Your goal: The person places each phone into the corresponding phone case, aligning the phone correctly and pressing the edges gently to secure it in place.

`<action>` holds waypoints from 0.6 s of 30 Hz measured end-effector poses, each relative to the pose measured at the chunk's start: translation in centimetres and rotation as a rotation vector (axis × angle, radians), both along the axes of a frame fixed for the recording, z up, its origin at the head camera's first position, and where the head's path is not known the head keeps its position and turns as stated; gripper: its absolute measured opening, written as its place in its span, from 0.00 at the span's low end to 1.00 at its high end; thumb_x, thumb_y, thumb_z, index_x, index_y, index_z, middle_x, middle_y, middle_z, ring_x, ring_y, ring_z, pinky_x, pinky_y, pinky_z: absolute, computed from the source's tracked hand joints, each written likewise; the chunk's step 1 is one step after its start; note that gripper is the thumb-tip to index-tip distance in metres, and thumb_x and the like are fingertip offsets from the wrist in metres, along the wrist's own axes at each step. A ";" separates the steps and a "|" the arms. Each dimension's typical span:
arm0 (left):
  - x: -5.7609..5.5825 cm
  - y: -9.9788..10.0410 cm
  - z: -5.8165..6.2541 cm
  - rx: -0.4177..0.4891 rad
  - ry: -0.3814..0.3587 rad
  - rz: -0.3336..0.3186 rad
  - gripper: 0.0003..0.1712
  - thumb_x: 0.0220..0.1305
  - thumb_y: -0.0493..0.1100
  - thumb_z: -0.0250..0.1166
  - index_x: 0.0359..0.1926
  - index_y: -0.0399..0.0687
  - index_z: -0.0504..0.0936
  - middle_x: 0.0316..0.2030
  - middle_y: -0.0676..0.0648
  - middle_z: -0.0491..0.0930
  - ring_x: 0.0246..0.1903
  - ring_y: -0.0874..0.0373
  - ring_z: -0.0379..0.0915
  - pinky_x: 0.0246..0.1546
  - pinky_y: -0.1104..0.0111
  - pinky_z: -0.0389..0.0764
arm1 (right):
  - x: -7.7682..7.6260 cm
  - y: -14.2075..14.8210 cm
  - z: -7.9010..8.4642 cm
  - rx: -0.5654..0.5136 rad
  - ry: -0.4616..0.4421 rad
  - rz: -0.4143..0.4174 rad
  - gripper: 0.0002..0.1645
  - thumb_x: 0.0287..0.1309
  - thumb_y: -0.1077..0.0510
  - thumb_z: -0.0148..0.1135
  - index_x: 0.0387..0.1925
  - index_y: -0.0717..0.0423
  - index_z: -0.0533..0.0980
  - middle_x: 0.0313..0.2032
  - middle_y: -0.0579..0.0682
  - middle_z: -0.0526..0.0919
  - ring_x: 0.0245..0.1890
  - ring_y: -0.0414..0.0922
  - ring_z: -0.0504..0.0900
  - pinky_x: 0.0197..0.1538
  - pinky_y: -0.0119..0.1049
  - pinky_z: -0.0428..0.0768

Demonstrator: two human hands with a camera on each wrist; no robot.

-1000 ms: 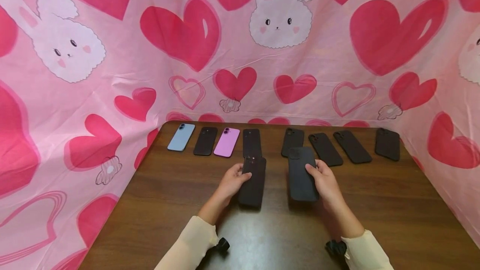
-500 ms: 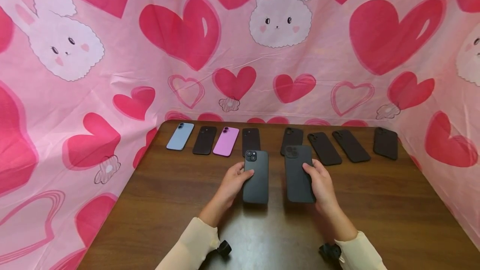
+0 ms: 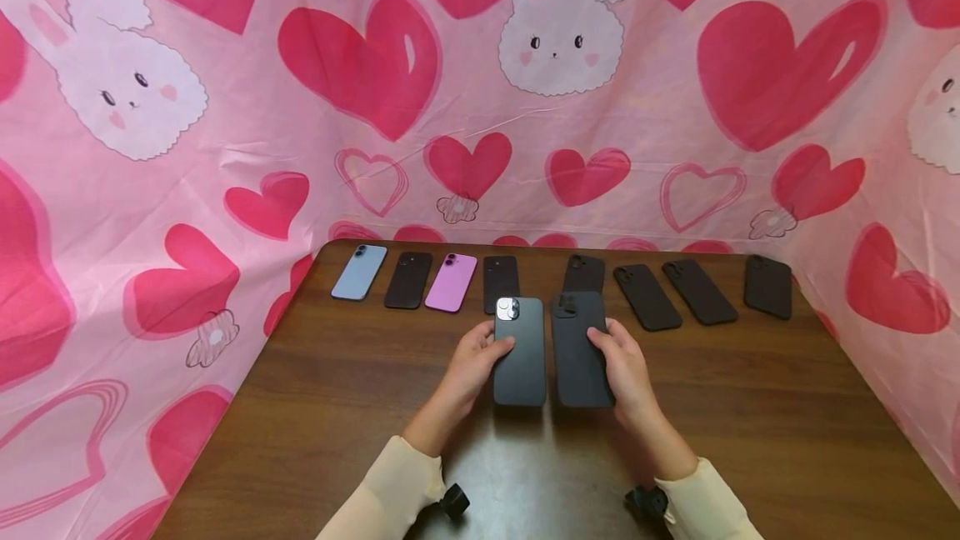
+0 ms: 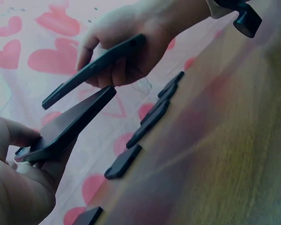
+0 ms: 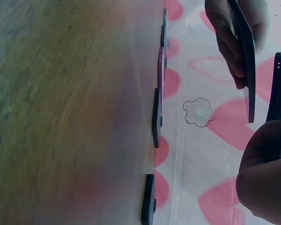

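My left hand (image 3: 471,367) grips a dark grey-green phone (image 3: 525,369) by its left edge, thumb on the back, which faces me. Shiny camera lenses sit at its top left. Opposite, my right hand (image 3: 628,373) holds a black phone case (image 3: 576,357) by its right edge, thumb across its back and the camera cutout at the upper left. Phone and case are side by side above the table, a narrow gap between them in the head view. In the right wrist view, small holes show along the end of the case (image 5: 278,79). The fingers behind both are partly hidden.
At the back left of the wooden table (image 3: 337,373) lie a light blue phone (image 3: 359,272), a black phone (image 3: 408,280), a pink phone (image 3: 451,282) and another black phone (image 3: 501,280). Several black cases (image 3: 699,292) lie at the back right. A heart-patterned cloth (image 3: 465,65) hangs behind.
The phone in my left hand has turned from dark to a lit grey-green back and shifted right. My right hand has brought the case left, narrowing the gap between them.
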State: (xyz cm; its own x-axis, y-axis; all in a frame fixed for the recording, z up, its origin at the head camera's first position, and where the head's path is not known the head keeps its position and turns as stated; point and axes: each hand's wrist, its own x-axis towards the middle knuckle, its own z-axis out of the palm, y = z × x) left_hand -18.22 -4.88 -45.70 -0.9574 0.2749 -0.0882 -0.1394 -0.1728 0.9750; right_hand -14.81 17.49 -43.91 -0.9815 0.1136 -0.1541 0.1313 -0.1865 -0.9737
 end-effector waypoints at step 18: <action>0.4 1.0 1.0 0.007 -0.026 -0.003 0.20 0.72 0.35 0.58 0.59 0.26 0.71 0.42 0.37 0.86 0.34 0.61 0.83 0.38 0.71 0.81 | 0.0 -1.0 0.3 -0.038 -0.018 0.012 0.11 0.74 0.54 0.52 0.51 0.55 0.71 0.31 0.46 0.83 0.30 0.44 0.81 0.35 0.39 0.79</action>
State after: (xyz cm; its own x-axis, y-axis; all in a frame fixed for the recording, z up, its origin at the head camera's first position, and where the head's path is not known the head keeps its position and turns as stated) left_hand -17.85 -3.88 -44.74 -0.9539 0.2786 -0.1115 -0.1656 -0.1787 0.9699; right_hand -14.83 16.46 -43.59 -0.9798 0.0953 -0.1757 0.1512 -0.2217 -0.9633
